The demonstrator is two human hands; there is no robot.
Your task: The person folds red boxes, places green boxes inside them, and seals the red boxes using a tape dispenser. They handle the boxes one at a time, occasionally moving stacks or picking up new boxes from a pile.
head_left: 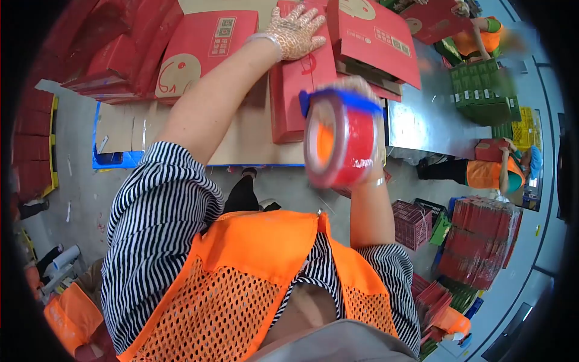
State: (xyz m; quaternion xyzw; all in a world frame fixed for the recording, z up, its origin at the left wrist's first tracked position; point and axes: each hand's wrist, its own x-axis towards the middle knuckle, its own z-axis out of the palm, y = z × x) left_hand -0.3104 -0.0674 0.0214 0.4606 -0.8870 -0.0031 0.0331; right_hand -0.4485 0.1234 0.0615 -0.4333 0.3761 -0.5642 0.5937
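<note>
My left hand [294, 33], in a patterned thin glove, lies with fingers spread on top of a long red carton [288, 111]. My right hand [357, 86] grips a tape dispenser [360, 142] with a blue frame and a wide roll of red tape, held up over the carton's near right end. The roll partly hides that hand and is a little blurred. Right of the carton, an open red box [377, 54] shows its raised flaps. Another red box [205, 51] with a round cream face print lies to the left, by my forearm.
Red boxes [114, 57] are stacked at the left of the cardboard-covered table [232, 142]. A metal table [422, 120] adjoins on the right. Co-workers in orange vests [484, 174] stand beyond it, one holding a red box. Flat red cartons [479, 235] and crates [412, 223] stand on the floor.
</note>
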